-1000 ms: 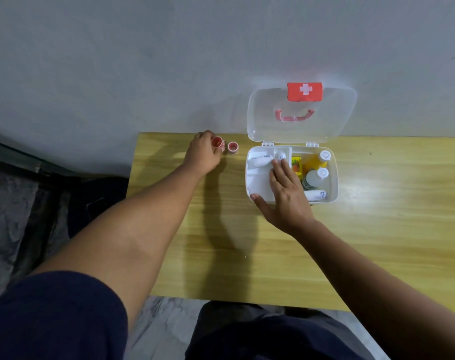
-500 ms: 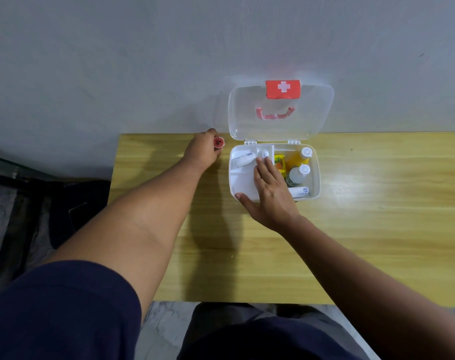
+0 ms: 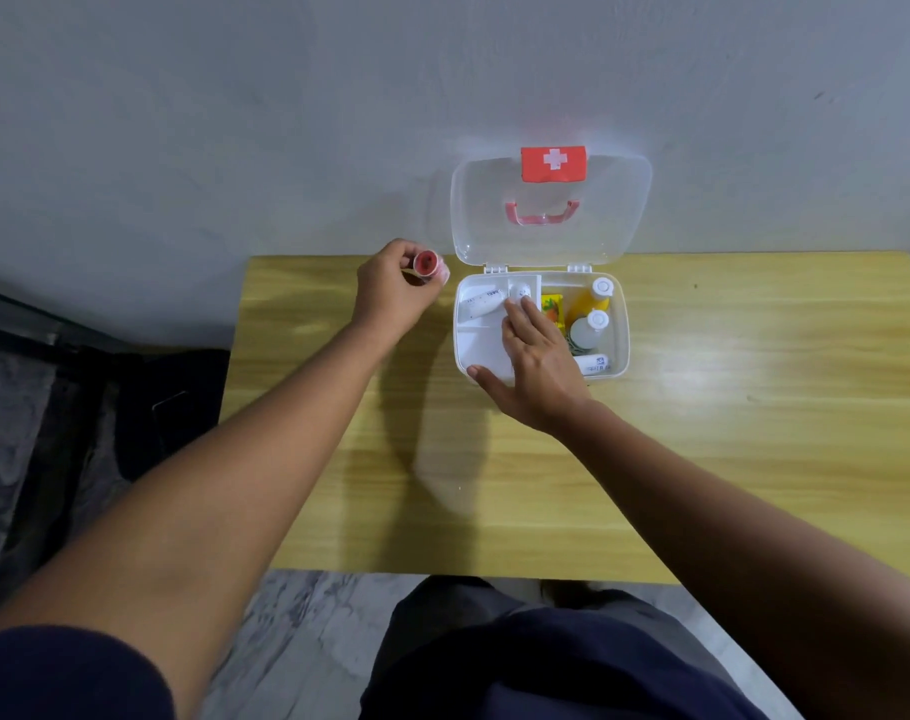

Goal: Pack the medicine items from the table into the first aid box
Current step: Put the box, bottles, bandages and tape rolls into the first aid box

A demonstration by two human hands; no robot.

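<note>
The white first aid box (image 3: 620,330) stands open at the back of the wooden table (image 3: 754,459), its clear lid (image 3: 619,210) upright against the wall. Inside lie a white tube (image 3: 481,302), a small white item (image 3: 520,291), an orange packet (image 3: 551,309), a yellow bottle (image 3: 593,298), a clear bottle (image 3: 588,330) and another white tube (image 3: 596,365). My left hand (image 3: 388,291) holds small red-cored tape rolls (image 3: 429,265) just left of the box, lifted off the table. My right hand (image 3: 533,361) rests flat over the box's left compartments, fingertips touching the small white item.
A grey wall rises directly behind the table. Dark bags or cloth (image 3: 105,407) lie on the floor to the left. The table's near edge (image 3: 442,574) is right above my lap.
My left hand gathered both tape rolls from the table's back edge and lifted them toward the box. My right hand stayed on the box's left side. The camera view shifted.
</note>
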